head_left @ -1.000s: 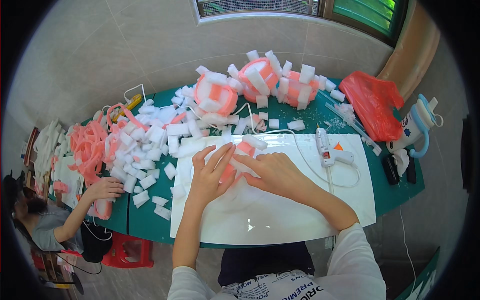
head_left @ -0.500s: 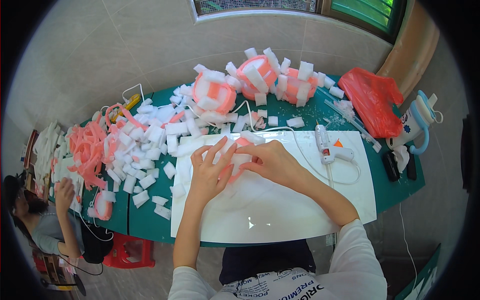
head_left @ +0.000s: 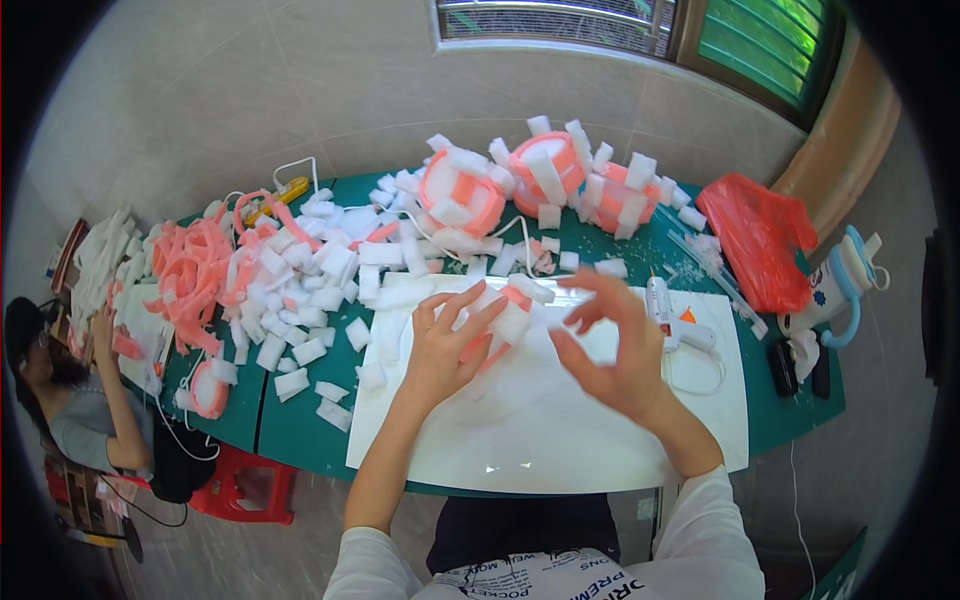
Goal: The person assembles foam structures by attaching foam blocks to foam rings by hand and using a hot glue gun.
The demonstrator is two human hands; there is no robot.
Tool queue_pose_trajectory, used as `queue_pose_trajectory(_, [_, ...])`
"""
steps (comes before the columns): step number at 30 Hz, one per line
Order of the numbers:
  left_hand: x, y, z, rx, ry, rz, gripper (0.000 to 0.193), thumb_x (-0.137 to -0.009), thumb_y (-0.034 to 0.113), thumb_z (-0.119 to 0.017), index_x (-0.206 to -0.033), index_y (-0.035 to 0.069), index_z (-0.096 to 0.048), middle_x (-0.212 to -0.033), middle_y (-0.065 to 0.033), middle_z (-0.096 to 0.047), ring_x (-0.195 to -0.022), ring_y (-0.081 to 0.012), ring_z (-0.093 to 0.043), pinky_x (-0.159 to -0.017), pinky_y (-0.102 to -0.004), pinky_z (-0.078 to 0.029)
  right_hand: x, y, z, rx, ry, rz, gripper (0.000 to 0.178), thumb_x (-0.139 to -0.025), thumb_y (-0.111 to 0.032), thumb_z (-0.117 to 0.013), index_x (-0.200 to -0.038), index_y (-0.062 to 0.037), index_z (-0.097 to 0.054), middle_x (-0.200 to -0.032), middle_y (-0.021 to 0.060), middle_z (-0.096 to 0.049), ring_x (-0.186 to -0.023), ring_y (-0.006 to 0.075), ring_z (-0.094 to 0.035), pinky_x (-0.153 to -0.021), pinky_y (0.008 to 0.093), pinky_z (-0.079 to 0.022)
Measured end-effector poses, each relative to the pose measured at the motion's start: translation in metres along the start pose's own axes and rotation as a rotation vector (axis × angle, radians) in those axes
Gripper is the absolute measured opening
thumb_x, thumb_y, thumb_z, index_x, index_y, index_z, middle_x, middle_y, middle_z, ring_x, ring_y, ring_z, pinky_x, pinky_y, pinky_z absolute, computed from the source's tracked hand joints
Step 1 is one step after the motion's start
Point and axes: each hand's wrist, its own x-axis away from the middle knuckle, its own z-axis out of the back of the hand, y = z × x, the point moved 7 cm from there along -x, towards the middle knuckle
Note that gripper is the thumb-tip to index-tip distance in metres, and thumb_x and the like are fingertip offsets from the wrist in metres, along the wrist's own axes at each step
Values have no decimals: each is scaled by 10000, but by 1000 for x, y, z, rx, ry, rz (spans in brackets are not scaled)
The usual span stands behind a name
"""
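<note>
My left hand [head_left: 452, 345] grips a ring-like piece of pink and white foam [head_left: 512, 322], fingers bent over its left side. White foam blocks sit on the pink strip, which curves down toward my left fingertips. Part of the piece is hidden behind that hand. To its right, my right hand [head_left: 622, 358] is raised off the foam, thumb and fingers spread, slightly blurred and holding nothing. Beneath both hands lies a glossy white board [head_left: 560, 450]. A white glue gun [head_left: 680, 325] rests on the board just beyond my right hand, its cord looped beside it.
Loose white foam blocks [head_left: 320, 295] and pink foam strips [head_left: 190, 275] pile up on the left. Pink and white foam rings [head_left: 462, 200] stand along the back. A red plastic bag [head_left: 757, 245] and a blue-handled tumbler [head_left: 825, 285] sit at right. A co-worker [head_left: 95, 420] works at far left.
My right hand has let go of the foam piece and moved right, its fingers opening. My left hand stays on the piece. The whole view has shifted slightly.
</note>
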Motion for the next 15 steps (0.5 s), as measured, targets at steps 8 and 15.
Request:
queue_pose_trajectory(8, [6, -1, 3, 38, 14, -43, 510, -660, 73, -662, -1145, 209, -581, -1277, -34, -454, -1059, -292, -378, -930, -387, -318, 147, 4, -69, 367, -522, 930, 248, -736, -211, -625, -965, -165, -542, -1123, 54, -510, -964, 158, -507, -802, 362, -440])
queue_pose_trajectory(15, [7, 3, 4, 15, 18, -60, 520, -667, 125, -685, -1157, 236, -554, -1259, -19, -453, -1036, -275, -416, -894, -392, -324, 147, 26, -84, 301, -714, 681, 283, -697, -248, -658, -943, -168, -544, -1012, 35, -539, -855, 156, -515, -752, 315, -426])
